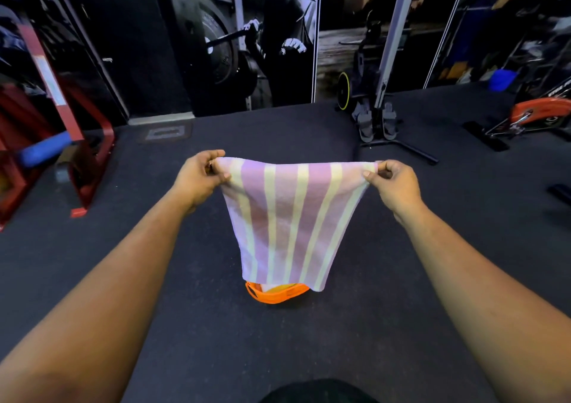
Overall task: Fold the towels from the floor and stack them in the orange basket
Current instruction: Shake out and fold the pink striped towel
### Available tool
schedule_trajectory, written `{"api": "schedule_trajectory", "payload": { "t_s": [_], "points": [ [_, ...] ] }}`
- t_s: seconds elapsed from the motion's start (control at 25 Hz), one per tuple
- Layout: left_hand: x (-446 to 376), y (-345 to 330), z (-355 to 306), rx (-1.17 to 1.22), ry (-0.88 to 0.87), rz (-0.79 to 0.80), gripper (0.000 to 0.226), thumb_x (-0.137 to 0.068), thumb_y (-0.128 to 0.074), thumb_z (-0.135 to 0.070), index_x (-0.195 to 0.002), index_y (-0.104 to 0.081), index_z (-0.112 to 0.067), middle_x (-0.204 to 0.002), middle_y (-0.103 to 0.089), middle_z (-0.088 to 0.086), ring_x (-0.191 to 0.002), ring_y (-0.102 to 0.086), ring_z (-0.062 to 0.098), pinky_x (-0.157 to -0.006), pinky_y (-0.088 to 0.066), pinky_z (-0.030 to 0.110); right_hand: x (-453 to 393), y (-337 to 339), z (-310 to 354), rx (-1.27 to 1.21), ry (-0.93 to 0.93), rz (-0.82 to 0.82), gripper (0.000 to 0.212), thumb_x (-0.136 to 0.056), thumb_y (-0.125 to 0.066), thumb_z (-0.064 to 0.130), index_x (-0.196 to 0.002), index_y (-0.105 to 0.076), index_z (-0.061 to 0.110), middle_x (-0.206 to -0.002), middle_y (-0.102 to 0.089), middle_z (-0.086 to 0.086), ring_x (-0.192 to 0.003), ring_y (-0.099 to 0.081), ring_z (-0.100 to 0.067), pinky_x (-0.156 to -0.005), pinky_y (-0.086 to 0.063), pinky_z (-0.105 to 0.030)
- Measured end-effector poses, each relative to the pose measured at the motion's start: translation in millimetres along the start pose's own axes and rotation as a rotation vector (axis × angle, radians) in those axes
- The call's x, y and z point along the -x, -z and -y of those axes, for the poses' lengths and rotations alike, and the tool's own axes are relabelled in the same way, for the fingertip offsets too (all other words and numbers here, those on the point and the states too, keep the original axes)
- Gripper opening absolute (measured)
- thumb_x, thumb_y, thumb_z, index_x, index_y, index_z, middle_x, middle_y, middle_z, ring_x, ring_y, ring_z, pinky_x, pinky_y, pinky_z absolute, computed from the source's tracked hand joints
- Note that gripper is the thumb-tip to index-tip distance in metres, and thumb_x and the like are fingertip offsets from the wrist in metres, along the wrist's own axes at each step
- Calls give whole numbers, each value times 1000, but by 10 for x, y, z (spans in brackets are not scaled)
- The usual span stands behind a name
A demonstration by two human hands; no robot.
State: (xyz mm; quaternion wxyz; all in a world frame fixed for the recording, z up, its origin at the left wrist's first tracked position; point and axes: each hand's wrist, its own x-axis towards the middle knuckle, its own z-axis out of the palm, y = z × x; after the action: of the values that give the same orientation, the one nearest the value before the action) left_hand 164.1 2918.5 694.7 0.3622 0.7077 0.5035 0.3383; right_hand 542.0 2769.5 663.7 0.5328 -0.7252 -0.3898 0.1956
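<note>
A towel with lilac and pale yellow stripes (287, 217) hangs in the air in front of me, stretched between both hands. My left hand (200, 180) pinches its top left corner. My right hand (392, 183) pinches its top right corner. The towel's lower edge hangs over the orange basket (272, 296), which stands on the dark floor and is mostly hidden behind the cloth. Something yellow shows inside the basket.
A red metal rack (80, 161) with a blue roll stands at the left. A rowing machine base (380, 124) and an orange exercise bike (537, 115) stand at the back right. Wall posters fill the back. Dark floor (185, 279) surrounds the basket.
</note>
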Motion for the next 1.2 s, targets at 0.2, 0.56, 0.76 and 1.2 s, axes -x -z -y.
{"api": "schedule_trajectory", "payload": {
  "t_s": [0.2, 0.56, 0.76, 1.2],
  "points": [
    [-12, 74, 8, -498, -187, -118, 14, -82, -82, -26, -94, -77, -24, -100, -68, 1, -97, -64, 23, -83, -54, 40, 48, 37, -42, -93, 3, -55, 21, -89, -78, 22, -82, -60, 12, -86, -71, -13, -75, -62, -15, -69, -50, -34],
    [191, -120, -22, 474, 15, -30, 8, -102, -61, -25, -95, -60, -20, -89, -69, -2, -81, -62, 14, -75, -50, 39, 5, 122, 122, -453, 14, 68, 16, -97, -69, 16, -113, -69, 15, -91, -75, 0, -82, -69, -16, -72, -56, -34],
    [259, -168, -173, 705, -3, -186, 9, -102, -62, -25, -102, -67, -18, -96, -76, 1, -86, -70, 16, -75, -59, 35, 72, 75, 202, -628, -16, 50, 6, -96, -69, 17, -101, -68, 16, -92, -72, -3, -79, -67, -15, -70, -56, -32],
    [71, 94, -772, 775, -253, 99, 32, -89, -73, -18, -120, -67, -27, -117, -74, -4, -112, -68, 14, -96, -56, 36, -49, 196, 957, -869, 6, 28, 11, -105, -54, 21, -95, -60, 19, -84, -71, 2, -77, -69, -12, -71, -61, -34]
  ]
}}
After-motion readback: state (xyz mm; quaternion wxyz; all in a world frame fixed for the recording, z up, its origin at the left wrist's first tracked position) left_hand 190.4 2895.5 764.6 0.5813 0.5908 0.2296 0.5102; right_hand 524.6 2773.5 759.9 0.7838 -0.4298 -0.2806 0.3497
